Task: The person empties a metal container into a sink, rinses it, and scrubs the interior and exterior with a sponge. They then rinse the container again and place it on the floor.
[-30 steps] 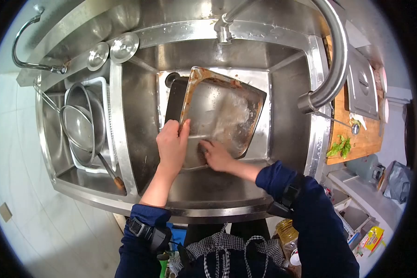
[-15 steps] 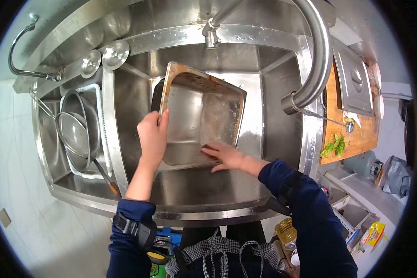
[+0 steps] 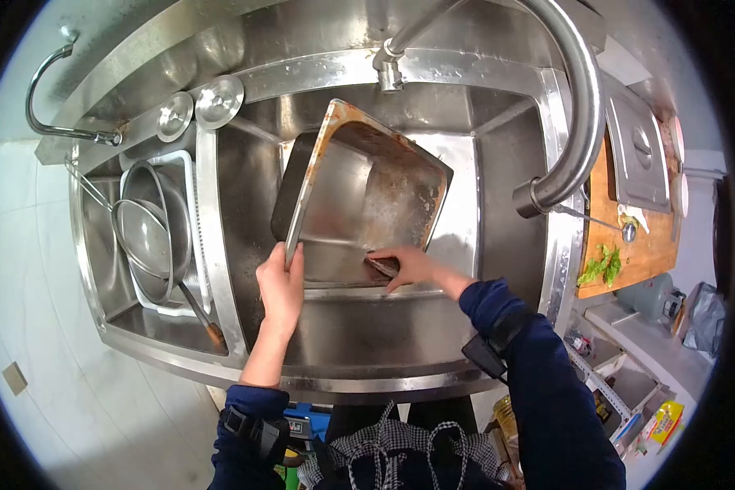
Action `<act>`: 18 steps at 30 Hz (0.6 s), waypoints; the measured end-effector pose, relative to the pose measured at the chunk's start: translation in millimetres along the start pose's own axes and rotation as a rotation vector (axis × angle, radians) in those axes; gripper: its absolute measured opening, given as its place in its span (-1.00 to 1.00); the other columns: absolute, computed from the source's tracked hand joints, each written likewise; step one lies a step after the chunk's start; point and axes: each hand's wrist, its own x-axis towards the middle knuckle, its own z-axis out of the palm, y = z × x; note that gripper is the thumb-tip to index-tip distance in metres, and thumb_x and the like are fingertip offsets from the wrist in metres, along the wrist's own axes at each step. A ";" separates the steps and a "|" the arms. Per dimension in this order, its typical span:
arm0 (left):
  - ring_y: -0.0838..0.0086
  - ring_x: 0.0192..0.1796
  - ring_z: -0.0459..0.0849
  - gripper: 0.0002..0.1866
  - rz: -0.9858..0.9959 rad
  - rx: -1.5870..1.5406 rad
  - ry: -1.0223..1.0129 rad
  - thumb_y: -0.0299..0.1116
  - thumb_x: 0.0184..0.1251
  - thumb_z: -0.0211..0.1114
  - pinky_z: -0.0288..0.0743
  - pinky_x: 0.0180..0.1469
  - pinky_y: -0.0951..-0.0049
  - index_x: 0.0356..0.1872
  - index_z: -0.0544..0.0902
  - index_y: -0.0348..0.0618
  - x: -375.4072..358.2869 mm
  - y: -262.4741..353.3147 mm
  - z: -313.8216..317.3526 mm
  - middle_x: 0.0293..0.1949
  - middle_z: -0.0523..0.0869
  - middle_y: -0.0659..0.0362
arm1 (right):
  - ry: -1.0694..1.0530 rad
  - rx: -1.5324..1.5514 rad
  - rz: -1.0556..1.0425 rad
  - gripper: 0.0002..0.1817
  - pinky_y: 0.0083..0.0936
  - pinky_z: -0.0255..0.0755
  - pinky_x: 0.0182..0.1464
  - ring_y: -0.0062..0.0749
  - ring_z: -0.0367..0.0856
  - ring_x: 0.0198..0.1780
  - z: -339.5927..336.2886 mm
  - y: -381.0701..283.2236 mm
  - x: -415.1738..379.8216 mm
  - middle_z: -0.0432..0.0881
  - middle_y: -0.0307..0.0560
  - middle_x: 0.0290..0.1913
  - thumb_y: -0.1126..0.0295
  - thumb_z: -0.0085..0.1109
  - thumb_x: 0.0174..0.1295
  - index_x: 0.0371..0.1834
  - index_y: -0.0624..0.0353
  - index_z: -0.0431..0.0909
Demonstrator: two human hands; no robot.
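Note:
A deep rectangular steel pan (image 3: 331, 192) with brown grime along its rim and far inner walls sits tilted in the large sink basin (image 3: 343, 335). My left hand (image 3: 281, 287) grips the pan's left rim near its lower corner, thumb on the inside and fingers outside. Inside the pan, close to the near wall, my right hand (image 3: 412, 268) is closed around a dark brown scouring pad (image 3: 383, 265), pressed toward the pan's bottom. A patch of wet, cloudy residue shows on the pan floor beyond that hand.
A faucet (image 3: 539, 196) arches over the basin's right side. The left basin holds a white basket (image 3: 194, 204) with a strainer (image 3: 143, 237) and a bowl. Round lids (image 3: 219, 102) rest on the ledge. On the right are a cutting board (image 3: 629, 261), green leaves (image 3: 602, 265) and a steel lid (image 3: 639, 151).
The pan has turned and tilted further, its left rim leaning more to the right. My left hand has slid lower along the rim. My right hand has moved slightly right, showing the scouring pad more.

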 end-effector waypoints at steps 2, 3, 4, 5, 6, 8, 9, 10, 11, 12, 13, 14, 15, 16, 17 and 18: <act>0.15 -0.69 0.22 -0.73 0.057 0.000 0.030 -0.44 0.20 0.17 0.22 -0.61 0.38 -0.59 0.32 -0.33 1.5 -1.3 2.7 -0.73 0.33 -0.08 | -0.088 0.165 0.184 -0.30 -0.43 0.27 0.14 -0.17 0.43 0.10 -29.5 5.7 14.3 0.45 0.06 0.09 0.44 0.34 -0.26 0.12 0.09 0.40; 0.15 -0.69 0.22 -0.73 0.054 0.003 0.032 -0.44 0.20 0.17 0.22 -0.61 0.38 -0.59 0.32 -0.33 1.6 -1.7 3.0 -0.73 0.33 -0.08 | -0.178 0.337 0.378 -0.31 -0.45 0.29 0.13 -0.19 0.45 0.08 -38.8 9.7 20.4 0.46 0.05 0.09 0.46 0.33 -0.26 0.11 0.09 0.41; 0.14 -0.69 0.23 -0.72 0.055 0.003 0.028 -0.44 0.20 0.18 0.22 -0.61 0.38 -0.60 0.31 -0.33 1.2 -1.0 2.6 -0.73 0.33 -0.08 | 0.043 0.224 0.334 -0.31 -0.45 0.28 0.13 -0.18 0.43 0.10 -42.1 13.1 27.4 0.44 0.05 0.10 0.50 0.29 -0.24 0.13 0.11 0.39; 0.12 -0.69 0.24 -0.71 0.057 0.003 0.022 -0.44 0.20 0.18 0.22 -0.61 0.37 -0.61 0.30 -0.32 0.6 0.0 2.4 -0.73 0.33 -0.07 | 0.263 0.110 0.287 -0.31 -0.45 0.27 0.12 -0.17 0.40 0.11 -42.4 15.8 33.4 0.42 0.04 0.12 0.53 0.25 -0.23 0.14 0.13 0.37; 0.12 -0.69 0.24 -0.71 0.053 0.006 0.017 -0.44 0.20 0.18 0.22 -0.61 0.37 -0.61 0.30 -0.32 -1.1 2.3 2.3 -0.73 0.33 -0.07 | 0.260 0.116 0.291 -0.31 -0.45 0.27 0.12 -0.17 0.40 0.11 -38.7 17.6 39.1 0.42 0.04 0.12 0.53 0.25 -0.23 0.14 0.13 0.37; 0.11 -0.69 0.25 -0.70 -0.008 -0.004 0.004 -0.42 0.20 0.19 0.21 -0.61 0.35 -0.62 0.30 -0.32 -2.2 8.0 2.3 -0.73 0.33 -0.06 | 0.646 -0.534 0.045 -0.34 -0.42 0.24 0.14 -0.10 0.32 0.14 -29.7 16.4 54.8 0.35 0.04 0.14 0.55 0.15 -0.15 0.17 0.19 0.30; 0.11 -0.69 0.25 -0.70 -0.006 -0.003 0.005 -0.42 0.20 0.19 0.21 -0.61 0.35 -0.62 0.30 -0.32 -2.5 7.4 3.4 -0.73 0.33 -0.06 | 0.648 -0.533 0.044 -0.34 -0.42 0.24 0.14 -0.10 0.32 0.14 -22.3 24.5 61.3 0.35 0.04 0.14 0.55 0.15 -0.15 0.17 0.19 0.30; 0.12 -0.69 0.25 -0.69 0.025 0.000 0.029 -0.42 0.20 0.19 0.21 -0.61 0.35 -0.62 0.29 -0.32 -3.3 4.7 5.0 -0.73 0.33 -0.06 | 0.570 -0.752 0.138 -0.34 -0.36 0.25 0.12 -0.06 0.27 0.17 -12.0 31.6 67.6 0.30 0.05 0.17 0.53 0.11 -0.11 0.20 0.20 0.25; 0.12 -0.69 0.24 -0.69 0.055 0.002 0.049 -0.41 0.21 0.19 0.20 -0.61 0.35 -0.62 0.29 -0.31 -4.7 3.1 7.5 -0.73 0.32 -0.05 | 0.482 -0.967 0.239 -0.34 -0.30 0.27 0.10 -0.02 0.21 0.19 -2.1 35.7 69.8 0.25 0.06 0.19 0.51 0.08 -0.08 0.22 0.20 0.20; 0.12 -0.69 0.24 -0.69 0.055 -0.001 0.044 -0.41 0.21 0.19 0.20 -0.61 0.35 -0.62 0.29 -0.31 -5.6 3.3 9.5 -0.73 0.32 -0.05 | 0.420 -0.830 0.332 -0.44 -0.26 0.30 0.05 0.00 0.32 0.11 5.2 24.7 71.0 0.33 0.13 0.12 0.47 0.01 -0.04 0.15 0.19 0.30; 0.12 -0.69 0.25 -0.69 0.062 -0.010 0.060 -0.41 0.21 0.19 0.20 -0.62 0.35 -0.62 0.30 -0.31 -6.1 3.7 10.4 -0.73 0.33 -0.05 | 0.321 -0.656 0.408 -0.46 -0.25 0.30 0.05 0.04 0.35 0.07 12.6 12.1 75.3 0.37 0.17 0.07 0.48 0.00 -0.06 0.12 0.18 0.34; 0.12 -0.69 0.26 -0.69 0.067 -0.020 0.077 -0.41 0.21 0.19 0.20 -0.62 0.35 -0.63 0.30 -0.31 -7.4 4.2 10.9 -0.73 0.33 -0.05 | 0.222 -0.482 0.479 -0.47 -0.24 0.31 0.05 0.07 0.39 0.03 20.7 1.8 77.4 0.41 0.20 0.02 0.50 0.00 -0.08 0.10 0.17 0.38; 0.12 -0.69 0.26 -0.69 0.068 -0.022 0.077 -0.41 0.21 0.19 0.20 -0.62 0.35 -0.63 0.30 -0.31 -8.1 3.5 12.7 -0.73 0.33 -0.05 | 0.265 -0.372 0.362 -0.47 -0.24 0.31 0.06 0.09 0.42 0.00 35.5 6.5 77.7 0.44 0.22 -0.02 0.50 0.00 -0.09 0.08 0.17 0.40; 0.36 -0.67 0.17 -0.68 0.087 -0.029 0.101 -0.42 0.22 0.18 0.12 -0.64 0.43 -0.64 0.28 -0.30 -8.3 1.3 14.5 -0.75 0.26 0.05 | 0.309 -0.261 0.243 -0.48 -0.23 0.31 0.07 0.10 0.45 -0.04 49.6 10.5 78.3 0.46 0.24 -0.07 0.51 0.00 -0.11 0.07 0.17 0.42; 0.61 -0.65 0.08 -0.66 0.106 -0.034 0.126 -0.43 0.24 0.17 0.04 -0.66 0.52 -0.65 0.26 -0.29 -8.1 -0.1 14.1 -0.78 0.18 0.15 | 0.310 -0.262 0.240 -0.48 -0.23 0.31 0.07 0.10 0.45 -0.04 51.1 -3.4 75.7 0.46 0.24 -0.07 0.51 0.00 -0.11 0.07 0.17 0.42; 0.61 -0.65 0.08 -0.66 0.106 -0.033 0.132 -0.43 0.24 0.17 0.04 -0.66 0.52 -0.65 0.26 -0.29 -8.0 0.0 12.5 -0.78 0.18 0.15 | 0.312 -0.089 0.215 -0.47 -0.24 0.28 0.10 0.10 0.39 0.01 45.0 -31.3 68.4 0.42 0.23 -0.02 0.49 0.02 -0.09 0.09 0.22 0.39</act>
